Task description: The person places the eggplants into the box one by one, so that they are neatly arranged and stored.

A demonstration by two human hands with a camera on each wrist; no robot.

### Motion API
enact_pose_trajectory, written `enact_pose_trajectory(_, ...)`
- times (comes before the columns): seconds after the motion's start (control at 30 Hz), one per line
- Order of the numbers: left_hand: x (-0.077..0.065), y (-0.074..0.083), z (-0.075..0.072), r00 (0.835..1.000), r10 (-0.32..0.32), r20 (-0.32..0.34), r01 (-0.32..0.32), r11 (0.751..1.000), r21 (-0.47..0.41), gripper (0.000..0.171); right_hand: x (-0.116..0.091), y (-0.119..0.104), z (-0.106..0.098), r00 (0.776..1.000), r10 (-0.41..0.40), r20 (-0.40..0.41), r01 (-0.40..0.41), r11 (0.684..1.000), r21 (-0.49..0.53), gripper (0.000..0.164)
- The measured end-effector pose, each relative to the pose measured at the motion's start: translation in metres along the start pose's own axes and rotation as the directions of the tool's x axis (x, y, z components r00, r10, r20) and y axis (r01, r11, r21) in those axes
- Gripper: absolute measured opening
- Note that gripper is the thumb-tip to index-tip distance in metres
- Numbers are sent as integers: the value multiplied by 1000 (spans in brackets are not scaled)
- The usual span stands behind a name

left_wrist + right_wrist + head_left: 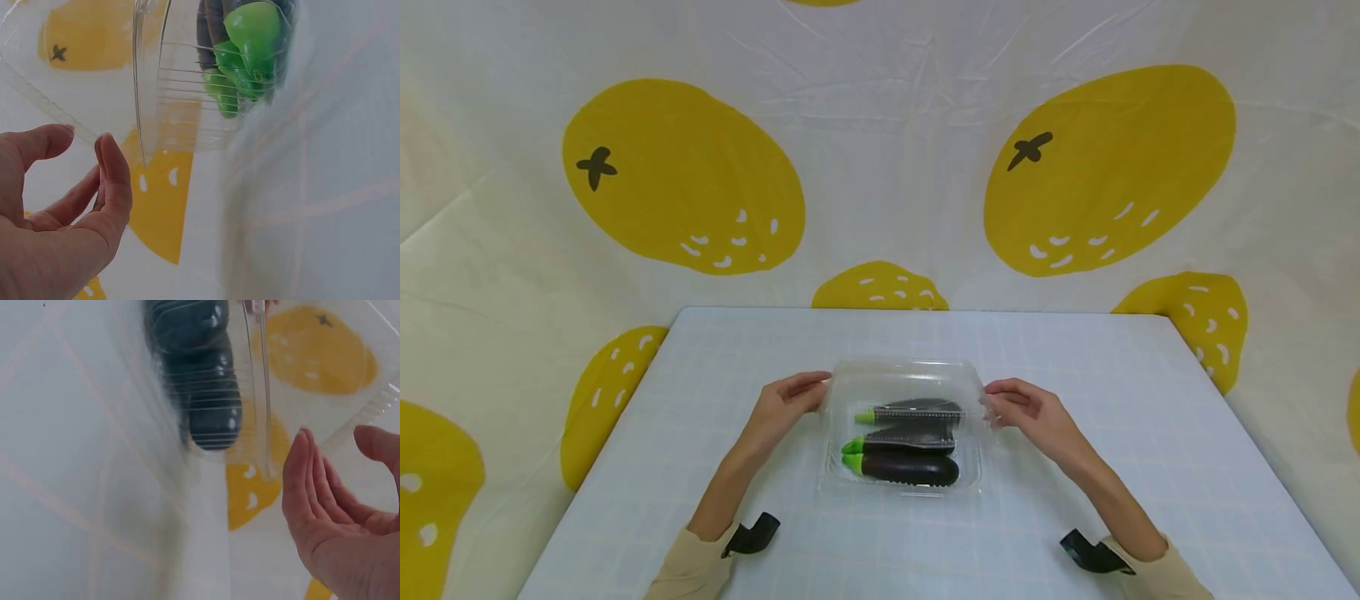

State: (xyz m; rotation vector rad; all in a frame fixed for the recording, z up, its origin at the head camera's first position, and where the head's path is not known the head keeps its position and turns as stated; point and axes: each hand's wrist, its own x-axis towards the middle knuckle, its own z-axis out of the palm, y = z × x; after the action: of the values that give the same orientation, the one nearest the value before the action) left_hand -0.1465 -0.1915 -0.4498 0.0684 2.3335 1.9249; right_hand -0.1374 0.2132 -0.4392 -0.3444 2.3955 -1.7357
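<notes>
A clear plastic clamshell box (901, 493) lies on the table, holding three dark purple eggplants with green stem ends pointing left. The front eggplant (910, 468) is the plainest to see; the back eggplant (917, 410) shows through clear plastic. The box's transparent lid (906, 377) is raised at an angle over the back. At its left side, my left hand (786, 404) pinches the lid edge between thumb and fingers. My right hand (1028, 414) pinches the opposite side the same way. In the left wrist view, the green stem ends (250, 37) show through the ribbed box wall.
A pale checked cloth covers the table (685, 358). Behind it hangs a white curtain (895, 167) printed with large yellow fruits. Beige sleeves (692, 567) with black straps (751, 535) cover both forearms near the front edge.
</notes>
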Motion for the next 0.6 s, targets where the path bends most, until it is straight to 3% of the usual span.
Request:
enact_pose_trajectory(0.3, -5, -8, 4, 999, 53, 5, -53, 998, 13, 38, -6, 7, 6, 999, 15, 37, -19, 993, 114, 39)
enact_pose_trajectory(0.6, -6, -11, 10, 994, 109, -7, -109, 993, 35, 40, -5, 12, 10, 1000, 21, 12, -22, 997, 73, 44)
